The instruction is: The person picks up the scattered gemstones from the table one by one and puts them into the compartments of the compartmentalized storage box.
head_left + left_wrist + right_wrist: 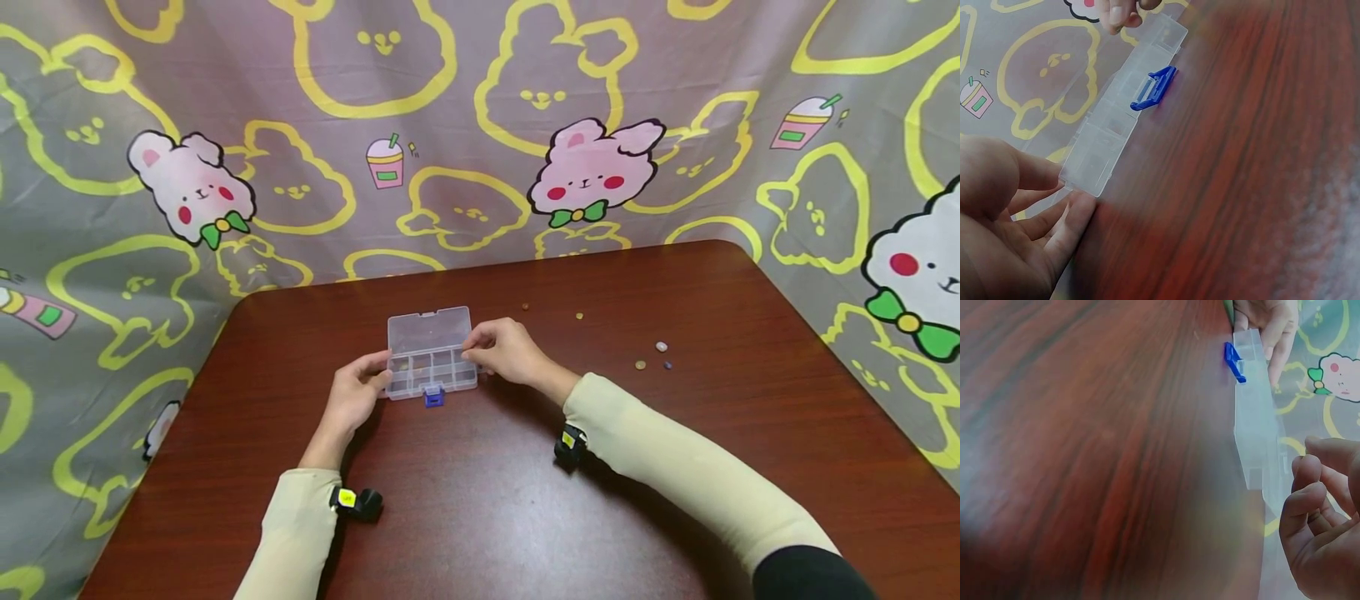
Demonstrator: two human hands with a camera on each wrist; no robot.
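A clear plastic compartment box (pixel 431 392) stands on the table with its lid (pixel 429 332) raised at the back and a blue latch (pixel 434 397) hanging at the front. My left hand (pixel 356 392) grips the box's left end, thumb in front. Over the right-hand compartments is my right hand (pixel 510 352), fingers curled and tips close together. In the right wrist view these fingertips (pixel 1307 467) sit beside the box; whether anything small is between them cannot be seen. Small yellowish bits (pixel 403 367) show in the left compartments.
To the right on the brown table (pixel 480 500) lie a whitish bead (pixel 662 347), a blue bead (pixel 668 365) and a yellowish bead (pixel 641 365). Farther back are a greenish-yellow bead (pixel 579 316) and an orange-brown bead (pixel 525 307). A patterned curtain (pixel 450 100) hangs behind.
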